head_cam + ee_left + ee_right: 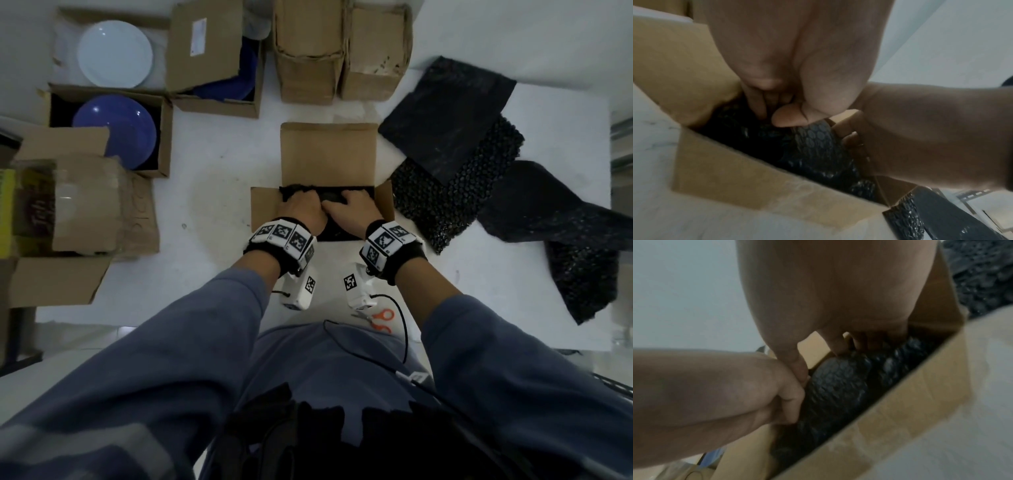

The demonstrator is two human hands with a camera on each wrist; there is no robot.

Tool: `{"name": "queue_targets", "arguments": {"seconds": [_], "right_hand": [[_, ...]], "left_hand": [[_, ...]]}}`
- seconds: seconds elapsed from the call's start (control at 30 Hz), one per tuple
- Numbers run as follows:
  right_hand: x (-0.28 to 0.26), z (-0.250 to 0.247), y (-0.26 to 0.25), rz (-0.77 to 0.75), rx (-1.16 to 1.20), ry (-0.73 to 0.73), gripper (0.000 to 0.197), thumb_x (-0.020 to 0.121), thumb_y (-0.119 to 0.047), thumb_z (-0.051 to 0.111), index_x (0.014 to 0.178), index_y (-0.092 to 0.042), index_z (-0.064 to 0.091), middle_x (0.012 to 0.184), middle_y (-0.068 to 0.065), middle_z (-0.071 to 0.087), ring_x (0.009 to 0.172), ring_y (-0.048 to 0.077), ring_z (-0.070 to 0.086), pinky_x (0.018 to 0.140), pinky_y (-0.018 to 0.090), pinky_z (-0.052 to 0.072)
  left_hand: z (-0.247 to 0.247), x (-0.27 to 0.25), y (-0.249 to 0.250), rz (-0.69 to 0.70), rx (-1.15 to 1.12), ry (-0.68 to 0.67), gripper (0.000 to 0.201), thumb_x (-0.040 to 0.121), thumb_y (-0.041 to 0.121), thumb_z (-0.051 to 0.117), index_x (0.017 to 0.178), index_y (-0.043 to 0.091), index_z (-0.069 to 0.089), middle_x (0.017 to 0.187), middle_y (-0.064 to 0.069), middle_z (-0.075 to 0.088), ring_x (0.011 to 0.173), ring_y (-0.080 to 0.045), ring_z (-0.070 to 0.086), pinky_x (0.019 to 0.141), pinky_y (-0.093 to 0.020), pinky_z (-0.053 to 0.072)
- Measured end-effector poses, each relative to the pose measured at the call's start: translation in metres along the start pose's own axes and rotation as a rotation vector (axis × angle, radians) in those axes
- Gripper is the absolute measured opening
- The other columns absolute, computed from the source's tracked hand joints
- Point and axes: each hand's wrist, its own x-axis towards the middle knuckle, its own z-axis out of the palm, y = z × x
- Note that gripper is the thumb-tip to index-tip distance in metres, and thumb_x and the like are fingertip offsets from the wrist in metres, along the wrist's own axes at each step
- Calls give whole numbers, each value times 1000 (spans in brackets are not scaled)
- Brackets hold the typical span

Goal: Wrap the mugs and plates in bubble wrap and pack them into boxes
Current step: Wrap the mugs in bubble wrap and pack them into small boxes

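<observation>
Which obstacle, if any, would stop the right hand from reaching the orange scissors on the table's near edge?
Probably none. The scissors lie uncovered just behind the right hand, but that hand is busy gripping the wrapped bundle in the box and must let go first.

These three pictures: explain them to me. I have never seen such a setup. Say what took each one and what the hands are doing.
No machine here: a person wears one camera on the head and one on each wrist. The head view looks down at a white table. The left hand and right hand push a bundle in black bubble wrap into an open cardboard box. The two close views are from the wrists, showing each grip on that bundle. Around it lie a white plate, a blue plate, spare bubble wrap sheets and orange scissors.
</observation>
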Motion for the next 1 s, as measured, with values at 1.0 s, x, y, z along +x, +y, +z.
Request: {"name": "queue_targets", "arguments": {"seconds": [1.0], "right_hand": [[-1,13,20,-56,60,-14,86,77,-35,77,144,-14,27,139,12,46,124,30,47,94,36,45]], "left_hand": [[-28,9,1,6,46,-132,25,100,10,37,117,-2,51,122,-24,55,99,-36,56,84,-40,47]]}}
